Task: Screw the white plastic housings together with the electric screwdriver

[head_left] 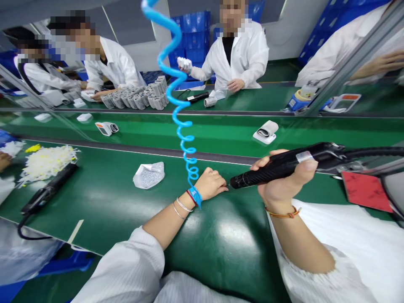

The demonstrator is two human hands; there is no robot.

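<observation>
My right hand (pixel 277 181) is wrapped round a black electric screwdriver (pixel 284 164), tilted with its bit pointing left and slightly down. My left hand (pixel 212 184) is closed, thumb and finger pinched together right at the bit's tip. Whatever sits in that pinch is too small or hidden to name. A blue wrist strap (pixel 195 196) with a coiled blue cord (pixel 186 126) circles my left wrist and rises out of view. Left of this hand lies a white paper or plastic tray (pixel 149 174) full of tiny metallic pieces, perhaps screws.
Beyond the bench runs a green conveyor belt (pixel 214 136) bearing wrist-cuff devices (pixel 267 131). At left lie a second black screwdriver (pixel 50 188) and a pile of white strips (pixel 49 163). A white sheet (pixel 341 235) and a red pad (pixel 366 191) are at right. Co-workers sit opposite.
</observation>
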